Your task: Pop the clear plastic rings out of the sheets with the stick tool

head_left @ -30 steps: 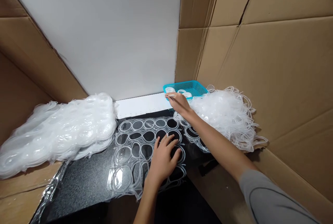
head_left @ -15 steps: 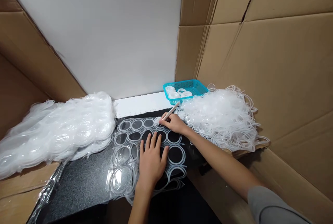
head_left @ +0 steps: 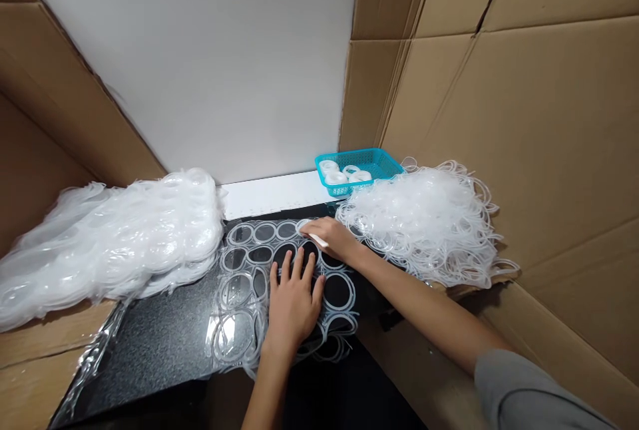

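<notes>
Ring sheet (head_left: 273, 243) under L hand (head_left: 294, 297), 1 stick (head_left: 318, 241) in R hand (head_left: 333, 237), 1 basket (head_left: 382, 165).

Counter (head_left: 160, 343), lower left: black, pale-speckled. Ring sheet (head_left: 273, 243), lower centre: translucent white, circles in rows. Basket (head_left: 384, 165) right of centre is teal, perforated pattern; sleeve (head_left: 529, 383), lower right, grey.

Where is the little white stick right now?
In the head view, the white stick is near the middle, held in the right hand over the far part of the clear ring sheet, just beyond the left hand.
</notes>
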`<move>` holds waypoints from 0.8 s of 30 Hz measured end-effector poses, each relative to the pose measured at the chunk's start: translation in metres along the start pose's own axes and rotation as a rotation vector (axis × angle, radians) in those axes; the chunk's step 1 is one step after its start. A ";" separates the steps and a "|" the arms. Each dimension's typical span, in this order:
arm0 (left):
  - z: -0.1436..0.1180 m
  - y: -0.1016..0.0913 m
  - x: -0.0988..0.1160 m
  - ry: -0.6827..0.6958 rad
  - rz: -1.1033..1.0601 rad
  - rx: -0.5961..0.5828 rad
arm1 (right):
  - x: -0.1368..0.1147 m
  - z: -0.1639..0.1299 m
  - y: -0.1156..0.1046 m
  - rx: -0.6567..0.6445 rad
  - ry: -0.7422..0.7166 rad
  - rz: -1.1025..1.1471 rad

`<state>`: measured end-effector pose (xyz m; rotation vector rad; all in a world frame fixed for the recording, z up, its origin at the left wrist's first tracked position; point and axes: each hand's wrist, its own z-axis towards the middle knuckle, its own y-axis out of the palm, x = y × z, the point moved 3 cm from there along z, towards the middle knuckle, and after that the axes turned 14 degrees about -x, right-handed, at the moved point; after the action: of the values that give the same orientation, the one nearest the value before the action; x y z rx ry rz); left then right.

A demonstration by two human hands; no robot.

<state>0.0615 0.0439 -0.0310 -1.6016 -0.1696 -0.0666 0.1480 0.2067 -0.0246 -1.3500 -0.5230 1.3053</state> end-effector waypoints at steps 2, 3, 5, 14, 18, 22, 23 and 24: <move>0.000 -0.001 0.001 -0.001 -0.002 0.000 | 0.010 0.007 -0.011 -0.001 0.087 -0.097; -0.001 -0.001 0.001 -0.001 -0.005 -0.001 | 0.017 0.011 -0.020 0.012 0.143 -0.120; -0.002 -0.002 0.002 -0.011 -0.011 -0.013 | 0.029 0.022 -0.041 0.066 0.254 -0.127; -0.003 -0.007 0.008 0.062 -0.183 -0.153 | -0.013 0.051 -0.027 -0.029 0.140 0.138; -0.004 -0.009 -0.007 0.037 -0.184 -0.042 | -0.024 0.045 0.006 -0.017 0.198 0.355; -0.006 -0.003 -0.025 -0.038 -0.096 0.043 | -0.015 0.042 0.015 0.054 0.237 0.538; -0.007 -0.002 -0.027 -0.048 -0.083 0.053 | -0.013 0.042 0.015 0.057 0.234 0.561; -0.007 0.000 -0.029 -0.054 -0.073 0.060 | -0.012 0.042 0.016 0.058 0.228 0.574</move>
<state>0.0338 0.0345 -0.0347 -1.5380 -0.2700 -0.0745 0.1019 0.2085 -0.0239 -1.6412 0.0727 1.5751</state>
